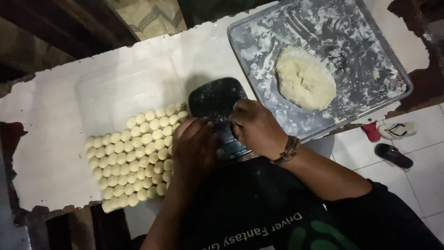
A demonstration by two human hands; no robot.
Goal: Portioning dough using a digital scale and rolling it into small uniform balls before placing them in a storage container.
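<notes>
My left hand [193, 147] and my right hand [255, 128] meet with curled fingers over the near edge of a dark square dish [216, 98] with a teal part beneath it. Anything between the fingers is hidden. A beaded band circles my right wrist. Just left of my left hand, several rows of small pale dough balls [134, 155] lie packed together on a clear plastic sheet [115, 92]. Beyond my right hand, a floured metal tray [259, 41] carries a flattened lump of pale dough [304, 78].
Everything rests on a table covered in white paper [46, 153] with torn edges. To the right lies a white tiled floor with a red-and-white sandal [391, 131] and a dark sandal [393, 155]. My dark shirt fills the bottom of the view.
</notes>
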